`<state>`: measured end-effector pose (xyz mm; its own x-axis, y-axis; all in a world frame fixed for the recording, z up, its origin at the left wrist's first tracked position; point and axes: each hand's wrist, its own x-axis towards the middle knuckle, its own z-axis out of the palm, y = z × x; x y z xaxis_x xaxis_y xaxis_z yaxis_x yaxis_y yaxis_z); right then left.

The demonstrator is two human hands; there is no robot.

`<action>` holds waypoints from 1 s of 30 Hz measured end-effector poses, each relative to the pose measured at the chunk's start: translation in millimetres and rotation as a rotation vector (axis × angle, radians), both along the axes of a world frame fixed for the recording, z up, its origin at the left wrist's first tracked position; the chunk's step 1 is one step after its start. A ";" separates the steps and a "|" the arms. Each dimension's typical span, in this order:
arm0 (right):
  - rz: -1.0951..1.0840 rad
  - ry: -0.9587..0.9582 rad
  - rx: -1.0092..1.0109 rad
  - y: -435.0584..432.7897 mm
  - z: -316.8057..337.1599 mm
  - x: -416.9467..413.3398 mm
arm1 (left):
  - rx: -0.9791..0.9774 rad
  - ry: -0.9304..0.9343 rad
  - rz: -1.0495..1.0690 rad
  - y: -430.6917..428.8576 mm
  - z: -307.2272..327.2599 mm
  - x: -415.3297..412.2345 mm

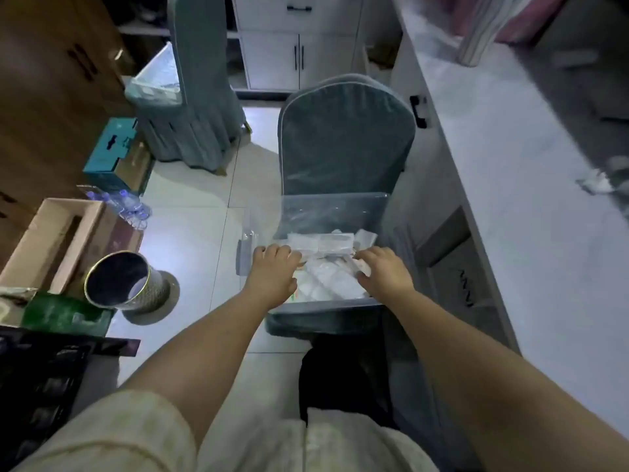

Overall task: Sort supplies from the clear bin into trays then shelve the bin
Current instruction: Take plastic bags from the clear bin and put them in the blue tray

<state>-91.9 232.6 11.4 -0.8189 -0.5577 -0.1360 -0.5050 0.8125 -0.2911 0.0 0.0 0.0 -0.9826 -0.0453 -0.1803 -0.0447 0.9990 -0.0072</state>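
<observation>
Both hands reach into the clear plastic bin [340,212] on the grey-covered chair [345,148]: the left hand [272,279] and right hand [386,274] have fingers curled among white packets [326,284]; whether either grips one cannot be told. The bin overhangs the seat's left edge, so a downward press might tip it off.

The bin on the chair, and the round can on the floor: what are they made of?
Bin: looks like clear, glossy plastic; the chair shows through its walls. Can: probably metal, given its bright thin rim and dark shiny inside, though the patterned outside leaves that open.
</observation>
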 end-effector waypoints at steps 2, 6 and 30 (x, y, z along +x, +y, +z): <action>0.003 -0.077 0.021 -2.5 -17.5 -27.2 | 0.027 -0.079 0.040 9.9 -18.4 -16.1; 0.045 -0.250 0.098 -7.6 -61.3 -63.9 | 0.137 -0.173 0.144 25.6 -58.3 -42.3; -0.213 -0.560 0.377 -85.5 -229.1 -105.7 | 0.290 -0.373 -0.006 -24.9 -231.6 -235.4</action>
<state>-197.6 147.1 -217.7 -0.6552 -0.2251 -0.7212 -0.1803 0.9736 -0.1401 -235.4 -24.9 -231.6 -0.8483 0.0644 -0.5255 -0.0863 0.9625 0.2573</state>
